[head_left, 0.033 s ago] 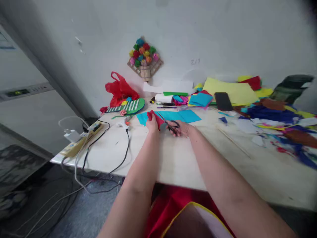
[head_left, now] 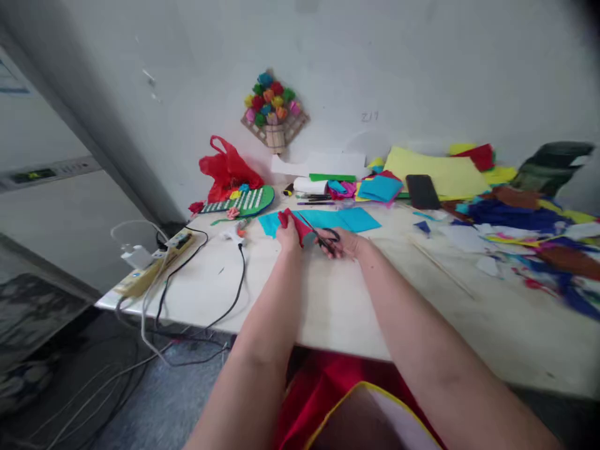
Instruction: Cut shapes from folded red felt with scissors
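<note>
My left hand [head_left: 289,236] is closed on a piece of red paper [head_left: 302,229], whose folds stick out above and to the right of the fingers. In my right hand [head_left: 340,242] are black-handled scissors [head_left: 330,237], fingers through the loops. Their blades point up and left at the red paper's right edge; whether they touch it I cannot tell. Behind both hands, blue paper [head_left: 360,219] lies flat on the white table [head_left: 337,300]. To the left of my left hand rests a white glue gun [head_left: 233,234] with a black cord.
A power strip [head_left: 154,264] with trailing cables sits at the left edge. Behind it are a green striped craft piece [head_left: 255,201] and a red bag [head_left: 227,169]. A phone [head_left: 422,191], a thin stick [head_left: 443,269] and scattered paper scraps [head_left: 510,212] lie on the right.
</note>
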Available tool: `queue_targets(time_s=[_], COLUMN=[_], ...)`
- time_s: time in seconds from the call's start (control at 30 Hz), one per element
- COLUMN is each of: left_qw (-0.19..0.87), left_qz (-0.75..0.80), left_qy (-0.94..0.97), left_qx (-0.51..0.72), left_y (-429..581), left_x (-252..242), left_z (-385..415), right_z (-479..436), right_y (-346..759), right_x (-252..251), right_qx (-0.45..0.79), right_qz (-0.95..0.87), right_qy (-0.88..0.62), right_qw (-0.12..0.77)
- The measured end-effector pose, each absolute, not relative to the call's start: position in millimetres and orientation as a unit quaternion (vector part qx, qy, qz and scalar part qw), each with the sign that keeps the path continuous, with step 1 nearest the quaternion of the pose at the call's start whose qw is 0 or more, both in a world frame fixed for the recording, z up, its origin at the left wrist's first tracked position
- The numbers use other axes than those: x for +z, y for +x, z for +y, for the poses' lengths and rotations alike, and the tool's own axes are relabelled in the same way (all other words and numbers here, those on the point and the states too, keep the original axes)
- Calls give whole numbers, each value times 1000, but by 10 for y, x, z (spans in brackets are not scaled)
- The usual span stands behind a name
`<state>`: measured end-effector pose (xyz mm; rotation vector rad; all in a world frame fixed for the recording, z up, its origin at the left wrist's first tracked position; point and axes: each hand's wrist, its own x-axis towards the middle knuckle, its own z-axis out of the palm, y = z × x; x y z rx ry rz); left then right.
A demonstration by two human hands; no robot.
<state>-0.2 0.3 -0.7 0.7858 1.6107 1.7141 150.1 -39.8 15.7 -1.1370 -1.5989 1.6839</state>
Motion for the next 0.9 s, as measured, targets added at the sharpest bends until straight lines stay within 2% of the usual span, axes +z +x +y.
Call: queue_targets(time_s=[0.7, 0.9], left_qw=[332, 306], left_qz=[608, 611], left_qy=[285, 299], left_qx=[662, 666], left_y=[-30, -28], left_x=[-54, -44], left_z=[53, 37], right_z=[-409, -451], right_y=[1498, 1489], right_x=[114, 155], right_qx=[597, 603], right_qz=[-609, -602], right_qy=[-424, -425], right_qw=[306, 306])
